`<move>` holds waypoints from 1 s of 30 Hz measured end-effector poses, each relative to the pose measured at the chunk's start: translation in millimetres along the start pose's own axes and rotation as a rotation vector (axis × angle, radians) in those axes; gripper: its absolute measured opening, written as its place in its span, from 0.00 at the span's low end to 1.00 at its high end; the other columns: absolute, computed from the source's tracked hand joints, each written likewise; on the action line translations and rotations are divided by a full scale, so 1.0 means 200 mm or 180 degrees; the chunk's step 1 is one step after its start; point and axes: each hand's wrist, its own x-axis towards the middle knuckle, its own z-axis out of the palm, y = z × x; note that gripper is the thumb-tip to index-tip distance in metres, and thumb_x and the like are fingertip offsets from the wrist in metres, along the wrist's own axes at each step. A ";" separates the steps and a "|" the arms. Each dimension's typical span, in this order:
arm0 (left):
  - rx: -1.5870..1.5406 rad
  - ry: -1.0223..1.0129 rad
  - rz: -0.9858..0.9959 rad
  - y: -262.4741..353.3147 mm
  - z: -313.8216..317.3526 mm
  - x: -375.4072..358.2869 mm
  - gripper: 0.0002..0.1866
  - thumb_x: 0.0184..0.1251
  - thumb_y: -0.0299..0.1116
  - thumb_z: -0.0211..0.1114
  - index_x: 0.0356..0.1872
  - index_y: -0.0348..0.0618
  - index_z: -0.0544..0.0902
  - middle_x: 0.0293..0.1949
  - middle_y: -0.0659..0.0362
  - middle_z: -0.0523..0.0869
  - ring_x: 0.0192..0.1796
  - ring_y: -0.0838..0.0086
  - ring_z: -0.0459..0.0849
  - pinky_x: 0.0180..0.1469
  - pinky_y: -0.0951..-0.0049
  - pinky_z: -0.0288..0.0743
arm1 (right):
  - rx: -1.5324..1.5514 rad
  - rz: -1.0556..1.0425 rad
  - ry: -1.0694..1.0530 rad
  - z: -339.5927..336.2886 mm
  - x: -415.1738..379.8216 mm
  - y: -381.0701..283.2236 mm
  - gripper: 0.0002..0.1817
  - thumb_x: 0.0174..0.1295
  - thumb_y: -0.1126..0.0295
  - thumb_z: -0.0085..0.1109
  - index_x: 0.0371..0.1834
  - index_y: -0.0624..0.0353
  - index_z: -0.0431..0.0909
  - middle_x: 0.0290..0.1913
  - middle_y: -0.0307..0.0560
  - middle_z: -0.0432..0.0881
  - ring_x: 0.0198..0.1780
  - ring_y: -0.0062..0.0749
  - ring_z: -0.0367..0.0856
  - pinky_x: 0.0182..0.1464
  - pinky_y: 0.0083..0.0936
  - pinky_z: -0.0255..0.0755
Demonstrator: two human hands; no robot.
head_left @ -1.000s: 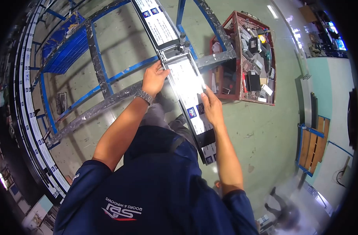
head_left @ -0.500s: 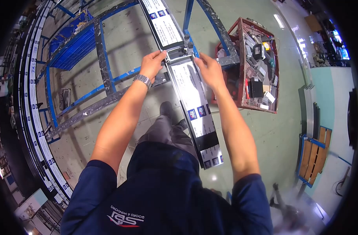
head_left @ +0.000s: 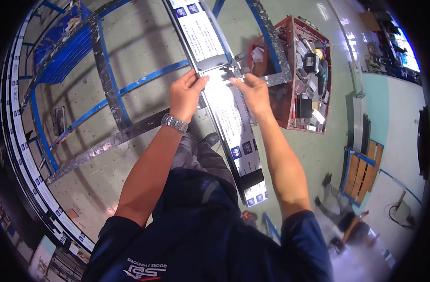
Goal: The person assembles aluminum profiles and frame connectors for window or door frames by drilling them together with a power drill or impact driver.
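A long profile (head_left: 234,122) with printed white film runs from the top centre down past my right side. My left hand (head_left: 187,94), with a metal watch on its wrist, grips the profile's left edge, thumb on top. My right hand (head_left: 253,91) is at the right edge, its thumb and forefinger pressed close to the dark fitting (head_left: 231,69) at the joint. Above the joint a second film-covered section (head_left: 201,35) continues upward. Glare hides detail of the surface between my hands.
A blue and black metal frame (head_left: 111,87) stands to the left, with a blue crate (head_left: 67,54) behind it. A red bin (head_left: 290,70) of offcuts is on the right. Long wrapped profiles (head_left: 24,160) line the far left. Another person (head_left: 344,221) is at the lower right.
The view has shifted. My left thumb now lies on top of the profile, and my right fingers have come inward over its edge. The gap at the joint looks closed. The other person shows more fully.
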 end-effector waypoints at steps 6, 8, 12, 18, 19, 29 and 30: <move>-0.0180 -0.0036 0.0034 0.02 0.01 0.00 0.32 0.69 0.26 0.73 0.71 0.24 0.71 0.61 0.45 0.86 0.59 0.71 0.85 0.60 0.73 0.79 | -0.0096 0.0177 -0.0089 -0.03 0.01 0.02 0.43 0.55 0.55 0.82 0.67 0.75 0.76 0.63 0.65 0.83 0.65 0.38 0.81 0.68 0.31 0.72; -0.0014 -0.0084 0.0062 0.01 -0.03 0.02 0.37 0.70 0.26 0.72 0.76 0.28 0.64 0.62 0.43 0.84 0.61 0.69 0.84 0.64 0.71 0.76 | 0.0162 -0.0344 -0.0105 -0.01 -0.04 0.04 0.47 0.57 0.55 0.81 0.74 0.72 0.69 0.69 0.68 0.78 0.72 0.41 0.76 0.72 0.32 0.69; 0.0039 -0.0284 0.0191 -0.06 -0.08 0.08 0.42 0.69 0.25 0.73 0.79 0.32 0.58 0.64 0.35 0.80 0.63 0.62 0.83 0.66 0.67 0.76 | 0.0108 -0.0240 0.0551 -0.25 -0.24 0.16 0.44 0.65 0.56 0.74 0.77 0.69 0.65 0.67 0.63 0.80 0.69 0.41 0.79 0.71 0.32 0.70; 0.0477 -0.0249 -0.0012 0.04 -0.06 0.04 0.40 0.72 0.26 0.71 0.79 0.33 0.58 0.63 0.38 0.82 0.63 0.65 0.83 0.67 0.68 0.73 | -0.0702 0.0959 0.2217 -0.90 -0.45 0.97 0.22 0.65 0.70 0.69 0.62 0.64 0.83 0.46 0.55 0.91 0.49 0.36 0.90 0.53 0.31 0.81; 0.0464 -0.0271 -0.0025 0.04 -0.06 0.04 0.40 0.72 0.27 0.71 0.80 0.33 0.59 0.62 0.39 0.83 0.62 0.66 0.83 0.67 0.68 0.73 | -0.0801 0.1547 0.2250 -0.97 -0.50 0.92 0.23 0.64 0.68 0.69 0.62 0.63 0.83 0.44 0.55 0.91 0.49 0.39 0.90 0.54 0.32 0.81; 0.0700 -0.0157 -0.0097 0.04 -0.11 0.05 0.36 0.75 0.28 0.68 0.79 0.39 0.62 0.55 0.54 0.86 0.55 0.75 0.84 0.62 0.73 0.74 | -0.1909 0.0559 0.2329 -1.28 0.02 1.07 0.19 0.67 0.62 0.62 0.54 0.63 0.86 0.49 0.62 0.89 0.50 0.56 0.89 0.55 0.44 0.80; 0.0677 -0.0105 -0.0154 0.05 -0.10 0.04 0.35 0.75 0.28 0.68 0.79 0.40 0.63 0.55 0.55 0.86 0.54 0.76 0.84 0.61 0.73 0.75 | -0.1957 0.0724 0.2157 -1.29 0.07 1.03 0.18 0.69 0.62 0.60 0.52 0.64 0.86 0.49 0.63 0.88 0.51 0.58 0.88 0.56 0.46 0.80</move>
